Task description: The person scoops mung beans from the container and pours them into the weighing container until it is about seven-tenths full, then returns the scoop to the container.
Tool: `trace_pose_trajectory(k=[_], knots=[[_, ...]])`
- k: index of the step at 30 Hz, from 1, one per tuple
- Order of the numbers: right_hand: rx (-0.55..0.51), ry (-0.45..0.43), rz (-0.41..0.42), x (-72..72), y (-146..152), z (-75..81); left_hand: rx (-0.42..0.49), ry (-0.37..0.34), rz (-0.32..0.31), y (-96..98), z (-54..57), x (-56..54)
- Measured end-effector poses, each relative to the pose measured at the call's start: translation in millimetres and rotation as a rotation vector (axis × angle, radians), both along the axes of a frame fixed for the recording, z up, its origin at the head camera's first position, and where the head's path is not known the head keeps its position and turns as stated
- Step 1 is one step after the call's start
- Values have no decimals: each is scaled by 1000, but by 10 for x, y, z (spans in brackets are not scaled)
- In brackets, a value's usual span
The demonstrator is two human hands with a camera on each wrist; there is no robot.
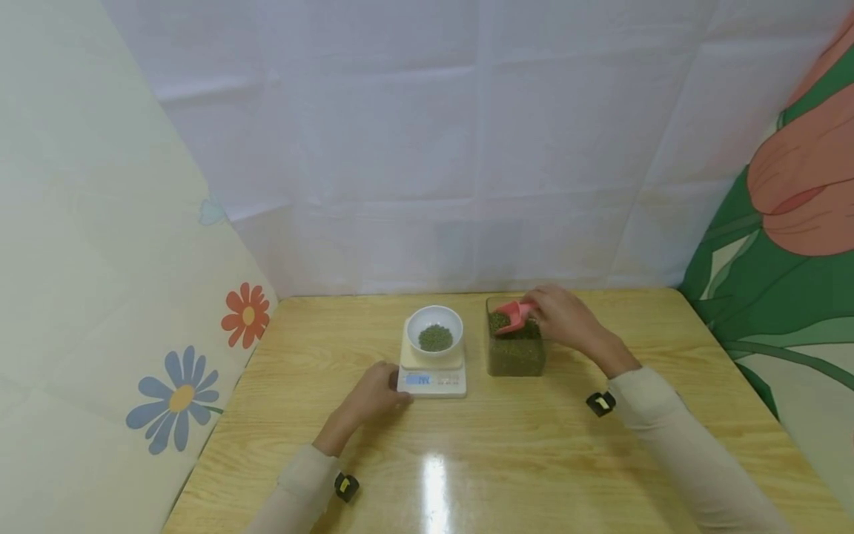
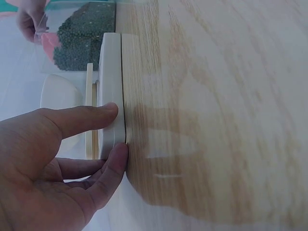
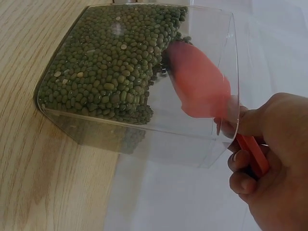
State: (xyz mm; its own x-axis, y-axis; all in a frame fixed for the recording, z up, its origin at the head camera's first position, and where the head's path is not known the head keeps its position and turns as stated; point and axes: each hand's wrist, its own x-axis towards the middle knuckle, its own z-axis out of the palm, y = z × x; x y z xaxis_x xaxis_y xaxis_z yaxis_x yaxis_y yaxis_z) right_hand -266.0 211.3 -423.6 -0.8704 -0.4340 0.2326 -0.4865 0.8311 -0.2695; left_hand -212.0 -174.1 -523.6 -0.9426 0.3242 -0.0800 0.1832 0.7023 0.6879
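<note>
My right hand (image 1: pixel 563 319) grips the handle of a red scoop (image 3: pixel 199 79), whose blade sits inside a clear square container (image 1: pixel 516 360) of green mung beans (image 3: pixel 103 72). The blade's tip meets the beans. My left hand (image 1: pixel 373 391) holds the front left corner of a white kitchen scale (image 1: pixel 434 385), with the thumb along its front side in the left wrist view. On the scale's platform stands a white bowl (image 1: pixel 415 326) with some mung beans (image 1: pixel 436 338) in its bottom. The scale's display is lit, but its digits are too blurred to read.
The scale and container stand side by side on a wooden table (image 1: pixel 507 452), with a gap between them. A white cloth (image 1: pixel 387 148) hangs behind the table's back edge. Flower-patterned panels (image 1: pixel 80 297) flank both sides.
</note>
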Motion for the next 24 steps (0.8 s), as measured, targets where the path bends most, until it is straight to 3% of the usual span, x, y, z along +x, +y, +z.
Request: trace_pose_trajectory(k=[24], knots=[[-117, 27, -16, -5, 44, -94, 28, 17, -33, -6, -5, -24]])
